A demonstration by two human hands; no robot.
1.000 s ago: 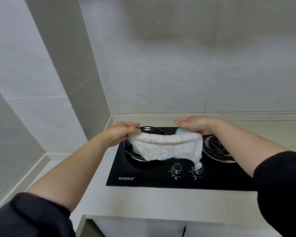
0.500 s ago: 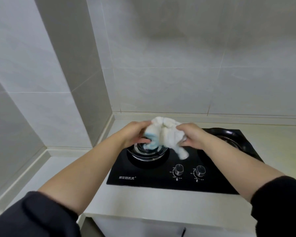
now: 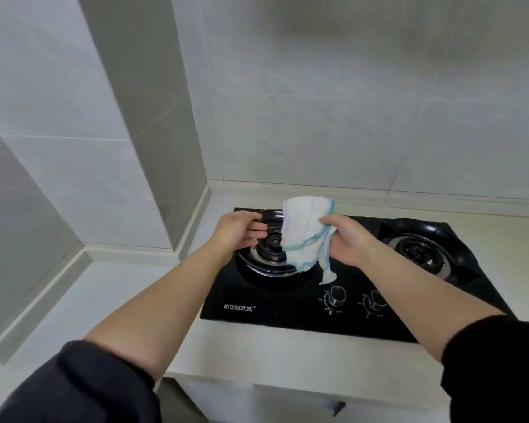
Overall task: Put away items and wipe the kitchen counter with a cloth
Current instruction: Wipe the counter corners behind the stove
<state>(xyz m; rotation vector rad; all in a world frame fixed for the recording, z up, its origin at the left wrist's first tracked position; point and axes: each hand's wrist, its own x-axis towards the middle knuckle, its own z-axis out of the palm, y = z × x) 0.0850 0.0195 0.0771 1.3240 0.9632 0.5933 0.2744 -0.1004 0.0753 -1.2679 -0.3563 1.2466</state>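
— Location of cloth point(image 3: 306, 236)?

— Held in the air, off the desk point(image 3: 257, 358), above the left burner point(image 3: 271, 250) of the black hob point(image 3: 287, 315). Toward the desk's back edge, nearer its back left corner than its right. Trails one loose tail down to just above the left knob point(image 3: 336, 294).

— Grip?

— Gripped along its right side by the right hand point(image 3: 348, 244), thumb over the front, remainder hidden behind the fabric. Flanked by the left hand point(image 3: 239, 232), just beside the cloth's left edge but apart from it, with fingers point(image 3: 255, 234) loosely bent and holding nothing.

— Handling?

— Judged light, soft and limp: folds and droops, keeps no shape of its own. Not fragile and not slippery, but thin and likely to bunch. Best taken as a folded pad and gripped across the bulk, not by the blue-stitched hem or the hanging tail. Advisable to tuck that tail in before wiping, else liable to snag on burner or knobs.

— Change from earlier frames?

— A second ago, stretched wide between both hands. Half a second ago, bunched into a lump between both. Now folded flatter, held upright by the right alone, let go by the left.

— Wiping?

— Not yet begun, by the look of it.
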